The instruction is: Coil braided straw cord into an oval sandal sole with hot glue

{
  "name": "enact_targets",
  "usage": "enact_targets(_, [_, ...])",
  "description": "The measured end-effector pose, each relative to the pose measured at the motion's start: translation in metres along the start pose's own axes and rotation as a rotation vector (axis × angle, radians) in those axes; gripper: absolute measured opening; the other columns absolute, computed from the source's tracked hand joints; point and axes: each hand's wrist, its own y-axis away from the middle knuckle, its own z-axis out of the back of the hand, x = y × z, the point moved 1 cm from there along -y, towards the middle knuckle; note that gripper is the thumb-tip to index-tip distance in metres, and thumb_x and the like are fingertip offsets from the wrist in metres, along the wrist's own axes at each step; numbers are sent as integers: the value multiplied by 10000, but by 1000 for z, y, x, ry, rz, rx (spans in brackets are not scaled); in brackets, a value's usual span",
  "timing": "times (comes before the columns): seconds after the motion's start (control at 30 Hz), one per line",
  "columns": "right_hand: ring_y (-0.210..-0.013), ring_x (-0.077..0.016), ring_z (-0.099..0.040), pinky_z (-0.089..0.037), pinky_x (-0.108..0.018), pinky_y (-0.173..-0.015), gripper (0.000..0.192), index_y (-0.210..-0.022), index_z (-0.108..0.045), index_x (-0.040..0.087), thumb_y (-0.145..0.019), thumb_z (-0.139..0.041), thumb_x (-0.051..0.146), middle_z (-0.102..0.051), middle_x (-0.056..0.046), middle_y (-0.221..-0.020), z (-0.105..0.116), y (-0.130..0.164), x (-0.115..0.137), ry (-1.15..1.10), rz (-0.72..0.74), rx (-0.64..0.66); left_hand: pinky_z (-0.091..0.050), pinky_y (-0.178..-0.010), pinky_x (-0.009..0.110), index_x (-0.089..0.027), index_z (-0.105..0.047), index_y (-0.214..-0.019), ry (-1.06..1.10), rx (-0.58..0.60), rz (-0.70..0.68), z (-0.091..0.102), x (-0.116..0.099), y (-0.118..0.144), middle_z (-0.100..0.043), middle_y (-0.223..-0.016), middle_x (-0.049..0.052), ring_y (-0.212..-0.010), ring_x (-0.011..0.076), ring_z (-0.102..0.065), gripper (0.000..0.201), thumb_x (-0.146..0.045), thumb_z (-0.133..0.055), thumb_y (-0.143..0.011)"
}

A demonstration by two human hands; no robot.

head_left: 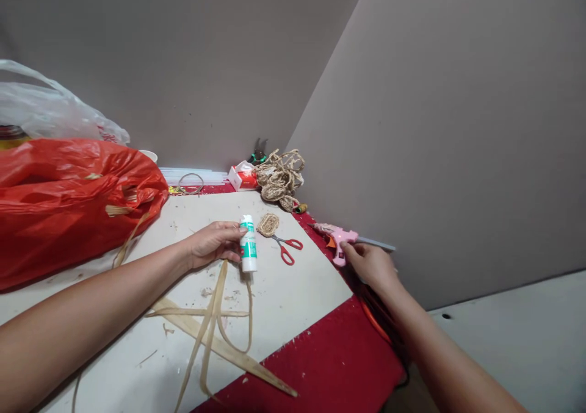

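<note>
Upright in my left hand (216, 242) is a white and green tube (248, 248) that looks like a glue stick, pinched between thumb and fingers. Flat tan fibre strips (213, 315) hang from beneath that hand and trail over the white board; where their upper ends are fixed or held is hidden. My right hand (372, 265) has its fingers closed on the handle of a pink hot glue gun (339, 237), with a pale glue stick (378, 244) poking out of its back. Between the hands lie red-handled scissors (286, 247), touching a small woven oval piece (268, 224).
A red plastic bag (77, 205) bulges at the left. At the back are braided cord (280, 178), a small red-and-white box (242, 178), pliers (259, 150) and clear glue sticks (195, 176). A grey wall (439, 126) stands close on the right; a cable (378, 324) runs beneath my right arm.
</note>
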Motion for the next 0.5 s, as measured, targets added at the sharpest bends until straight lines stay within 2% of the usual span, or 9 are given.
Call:
enact_targets(0.07, [-682, -299, -581, -358, -344, -615, 273, -508, -592, 214, -676, -631, 426, -529, -72, -481, 8, 11, 4, 94, 34, -36, -526, -579, 216, -110, -628, -845, 6, 20, 1, 0, 0, 0, -635, -748, 45, -621, 104, -610, 260, -308, -749, -728])
enact_targets(0.17, [-637, -235, -567, -367, -316, -600, 308, -606, -619, 222, -763, -554, 479, -609, -68, -588, 7, 41, 22, 108, 125, -15, -528, -585, 220, -122, -621, -870, 5, 35, 8, 0, 0, 0, -641, -753, 39, -625, 107, -619, 270, -297, -759, -718])
enact_targets(0.23, [-543, -179, -527, -389, -288, -550, 366, -664, -613, 214, -809, -516, 535, -606, -44, -589, -3, 65, 44, -34, 228, 94, -529, -587, 227, -125, -620, -877, 5, 30, 9, 0, -1, 0, -652, -772, 46, -640, 117, -631, 287, -296, -770, -703])
enact_targets(0.33, [-496, -138, -496, -405, -263, -502, 391, -673, -596, 198, -788, -586, 573, -587, -21, -573, -28, 95, 84, -294, 319, 373, -532, -590, 238, -112, -625, -850, -8, 0, 3, 0, 0, 1, -668, -774, 70, -648, 132, -642, 294, -311, -774, -692])
enact_targets(0.4, [-504, -128, -522, -426, -252, -488, 380, -730, -582, 195, -756, -645, 569, -619, -20, -632, -46, 107, 106, -421, 315, 512, -537, -588, 236, -99, -623, -816, -13, -17, 3, -1, 0, 1, -668, -745, 77, -632, 133, -643, 280, -308, -765, -697])
enact_targets(0.5, [-511, -140, -567, -432, -234, -434, 400, -849, -569, 201, -763, -637, 586, -624, -9, -644, -69, 115, 123, -545, 252, 584, -540, -557, 227, -110, -602, -825, 20, -46, -23, -1, 0, 1, -657, -705, 59, -603, 134, -645, 260, -280, -755, -701])
